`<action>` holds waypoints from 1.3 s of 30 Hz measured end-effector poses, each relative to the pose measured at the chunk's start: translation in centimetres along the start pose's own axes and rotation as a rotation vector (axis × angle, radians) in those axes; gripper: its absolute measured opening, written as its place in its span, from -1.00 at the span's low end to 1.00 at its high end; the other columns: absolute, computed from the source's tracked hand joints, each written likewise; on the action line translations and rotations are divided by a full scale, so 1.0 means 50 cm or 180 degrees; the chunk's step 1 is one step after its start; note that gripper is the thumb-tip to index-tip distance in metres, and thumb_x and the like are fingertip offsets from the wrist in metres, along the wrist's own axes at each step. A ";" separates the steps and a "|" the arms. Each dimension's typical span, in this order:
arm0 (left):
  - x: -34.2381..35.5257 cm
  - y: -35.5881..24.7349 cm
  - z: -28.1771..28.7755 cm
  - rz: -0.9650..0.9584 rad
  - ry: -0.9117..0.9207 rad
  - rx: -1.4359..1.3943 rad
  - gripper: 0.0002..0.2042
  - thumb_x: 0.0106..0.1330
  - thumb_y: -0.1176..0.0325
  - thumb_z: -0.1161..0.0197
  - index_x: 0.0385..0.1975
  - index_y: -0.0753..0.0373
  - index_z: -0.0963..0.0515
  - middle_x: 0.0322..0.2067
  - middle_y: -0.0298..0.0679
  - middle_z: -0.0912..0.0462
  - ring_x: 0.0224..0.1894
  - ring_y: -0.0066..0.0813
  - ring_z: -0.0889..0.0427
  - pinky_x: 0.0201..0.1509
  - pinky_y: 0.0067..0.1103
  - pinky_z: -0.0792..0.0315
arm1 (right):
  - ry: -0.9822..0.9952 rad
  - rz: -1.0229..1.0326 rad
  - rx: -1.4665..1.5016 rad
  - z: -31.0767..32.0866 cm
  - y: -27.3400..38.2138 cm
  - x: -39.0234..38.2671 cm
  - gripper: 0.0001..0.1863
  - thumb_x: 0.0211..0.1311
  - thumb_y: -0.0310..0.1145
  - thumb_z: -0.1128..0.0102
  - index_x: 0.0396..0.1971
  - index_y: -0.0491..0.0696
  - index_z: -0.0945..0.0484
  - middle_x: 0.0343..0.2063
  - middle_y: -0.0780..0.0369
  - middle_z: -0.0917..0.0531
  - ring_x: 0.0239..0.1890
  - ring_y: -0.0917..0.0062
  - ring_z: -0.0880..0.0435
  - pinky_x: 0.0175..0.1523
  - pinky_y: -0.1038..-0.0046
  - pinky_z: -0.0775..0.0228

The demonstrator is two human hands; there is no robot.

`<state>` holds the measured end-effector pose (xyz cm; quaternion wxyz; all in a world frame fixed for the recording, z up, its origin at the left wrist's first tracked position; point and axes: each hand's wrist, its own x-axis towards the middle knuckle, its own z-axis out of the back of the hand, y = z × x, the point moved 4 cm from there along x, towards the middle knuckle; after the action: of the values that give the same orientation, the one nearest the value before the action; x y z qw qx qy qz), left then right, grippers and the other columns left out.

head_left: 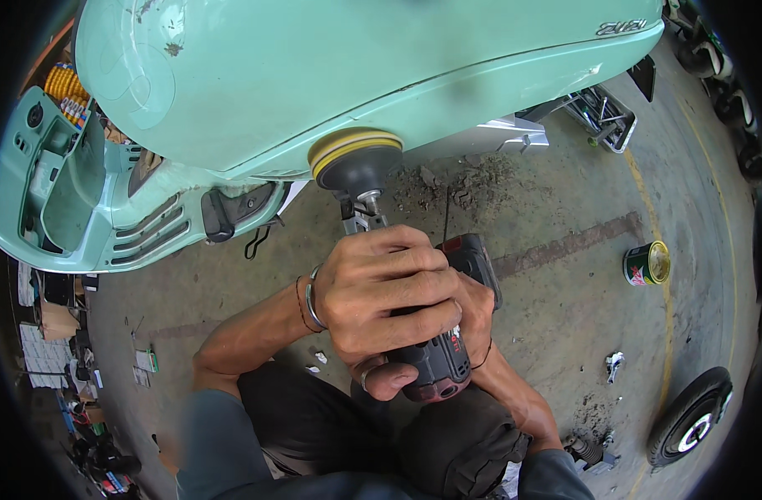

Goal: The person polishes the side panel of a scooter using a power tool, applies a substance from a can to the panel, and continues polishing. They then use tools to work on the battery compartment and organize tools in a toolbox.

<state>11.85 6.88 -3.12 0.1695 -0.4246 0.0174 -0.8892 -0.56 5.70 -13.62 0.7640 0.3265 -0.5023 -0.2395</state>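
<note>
A cordless drill point(435, 367), black and dark red, is held between my two hands, its battery point(473, 262) showing at the right. My left hand point(389, 287) lies over the top of the body with its fingers wrapped across it. Mostly hidden behind that hand, my right hand point(478, 312) is closed round the grip. From the chuck extends a black round backing pad point(356, 172) with a yellow foam polishing disc point(356, 140). The disc's face meets the lower edge of the mint-green scooter body point(314, 75); whether it spins I cannot tell.
The scooter's footboard and front point(139, 217) stretch left, with a black pedal-like part point(231, 212). Crumbled dirt point(473, 179) lies on the floor beneath the body. At the right are an open tin point(646, 263), a crumpled scrap point(614, 365) and a wheel point(689, 419).
</note>
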 end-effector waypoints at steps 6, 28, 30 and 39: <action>-0.007 0.001 -0.001 0.0015 -0.0092 -0.0093 -0.52 0.27 0.05 0.08 -0.42 0.40 -0.60 -0.45 -0.04 -0.61 -0.45 -0.15 -0.63 -0.40 -0.32 -0.54 | -0.0101 -0.0080 -0.0077 0.001 -0.001 -0.008 -0.79 -0.07 -0.43 -0.25 -0.40 -0.14 -0.49 -0.60 0.12 -0.51 -0.56 0.25 -0.56 -0.46 0.31 -0.37; -0.026 0.000 0.001 0.0138 0.0029 -0.0057 -0.53 0.28 0.05 0.07 -0.39 0.39 -0.60 -0.43 -0.05 -0.62 -0.45 -0.15 -0.64 -0.38 -0.32 -0.54 | 0.0072 -0.0259 0.0127 -0.018 -0.005 -0.017 -0.76 -0.06 -0.41 -0.26 -0.35 -0.15 -0.50 -0.54 0.10 -0.56 -0.50 0.18 -0.61 -0.40 0.28 -0.42; -0.043 -0.010 0.019 0.0126 0.0007 0.0042 -0.51 0.32 0.04 0.10 -0.40 0.39 -0.61 -0.45 -0.05 -0.62 -0.45 -0.15 -0.65 -0.38 -0.31 -0.55 | 0.0046 -0.0024 0.0116 -0.038 0.000 -0.009 -0.81 -0.06 -0.43 -0.21 -0.44 -0.14 -0.42 -0.60 0.10 -0.46 -0.57 0.18 -0.51 -0.47 0.26 -0.32; -0.011 -0.005 0.016 0.0035 -0.0073 -0.0143 -0.64 0.07 0.14 -0.06 -0.44 0.36 -0.58 -0.42 -0.12 -0.59 -0.42 -0.21 -0.61 -0.33 -0.38 -0.53 | -0.0030 0.0014 -0.0112 -0.015 0.020 -0.001 -0.75 -0.11 -0.39 -0.28 -0.42 -0.15 -0.46 -0.62 0.13 -0.47 -0.58 0.24 -0.52 -0.49 0.30 -0.32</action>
<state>12.71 7.41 -2.99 0.1650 -0.4384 0.0378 -0.8827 0.16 6.61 -13.15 0.7678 0.3108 -0.5024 -0.2481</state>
